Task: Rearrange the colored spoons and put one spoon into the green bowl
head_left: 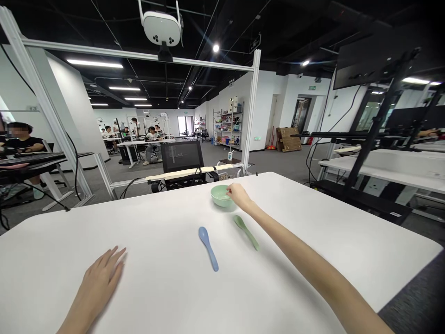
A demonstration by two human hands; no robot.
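Note:
My right hand [239, 195] reaches far across the white table [167, 287] and its fingers close on the right rim of a pale green bowl [219, 195]. A green spoon [246, 232] lies just under my right forearm, bowl end pointing away from me. A blue spoon [208, 247] lies to its left, nearer the table's middle. My left hand [100, 278] rests flat on the table at the near left, fingers stretched out, holding nothing.
A black office chair [182, 160] stands behind the table's far edge inside a white metal frame [250, 111]. Other desks stand to the right, and people sit at desks at the far left and in the background.

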